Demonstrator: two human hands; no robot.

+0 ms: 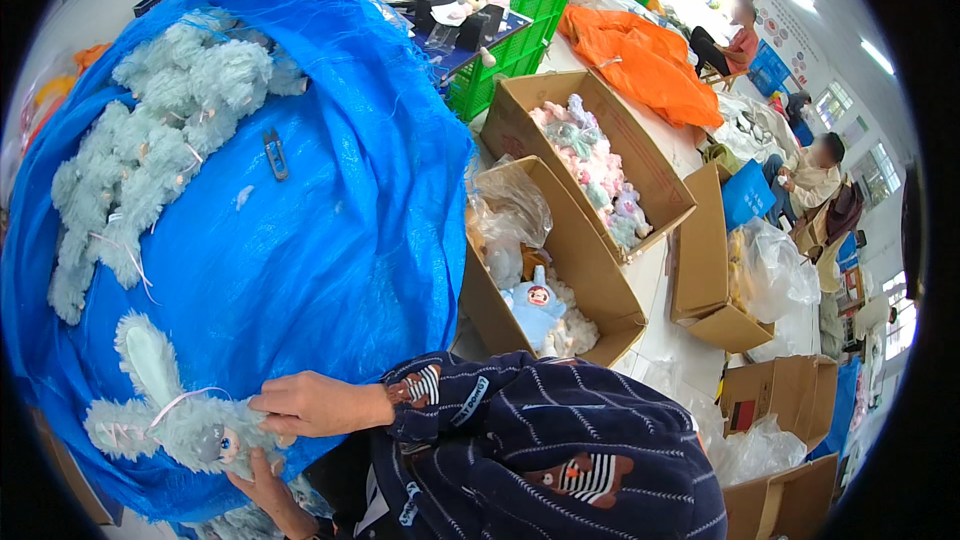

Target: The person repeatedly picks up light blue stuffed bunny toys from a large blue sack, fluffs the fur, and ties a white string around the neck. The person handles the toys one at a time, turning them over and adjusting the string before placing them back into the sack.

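A pale blue-green plush toy (190, 430) with long ears, fluffy fur, a pink ribbon and a small face with a blue eye lies at the near left edge of a blue sheet. My left hand (268, 495) grips it from below, beside the face. From the other side, my right hand (320, 404) closes on the fur at its head end, fingertips sunk into it. A pair of dark thread snips (274, 154) rests farther up the blue sheet (330, 210). More plush pieces of the same colour (190, 90) are heaped along the sheet's far left side.
To the right stand open cardboard boxes, one with a light-blue doll (537, 308), another with pastel plush toys (590, 160). Green crates (540, 0) and an orange sheet (640, 60) lie beyond. Two seated people (815, 185) are farther back. Several more boxes (780, 400) line the right.
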